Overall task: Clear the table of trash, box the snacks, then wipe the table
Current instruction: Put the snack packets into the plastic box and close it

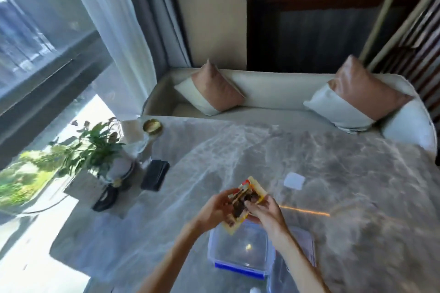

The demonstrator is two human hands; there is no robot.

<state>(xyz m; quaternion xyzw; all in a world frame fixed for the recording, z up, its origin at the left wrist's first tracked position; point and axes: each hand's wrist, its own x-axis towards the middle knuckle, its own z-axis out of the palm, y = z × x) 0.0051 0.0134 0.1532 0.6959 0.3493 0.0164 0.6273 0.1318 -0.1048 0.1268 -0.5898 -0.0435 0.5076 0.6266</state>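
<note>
Both of my hands hold a stack of yellow and red snack packets (240, 200) above the grey marble table (333, 173). My left hand (215, 207) grips the stack's left side and my right hand (266, 211) its right side. Just below the packets stands a clear plastic box with blue clips (240, 252), open and looking empty. Its clear lid (302, 242) lies to the right, partly hidden by my right forearm. A small white square of paper (294, 181) lies flat on the table beyond my right hand.
At the table's left edge stand a potted plant (95, 147), a black case (155, 175), a black cable or strap (104, 198) and a gold dish (152, 126). A cream sofa (273, 93) with two cushions runs along the far side. A window and curtain are at left.
</note>
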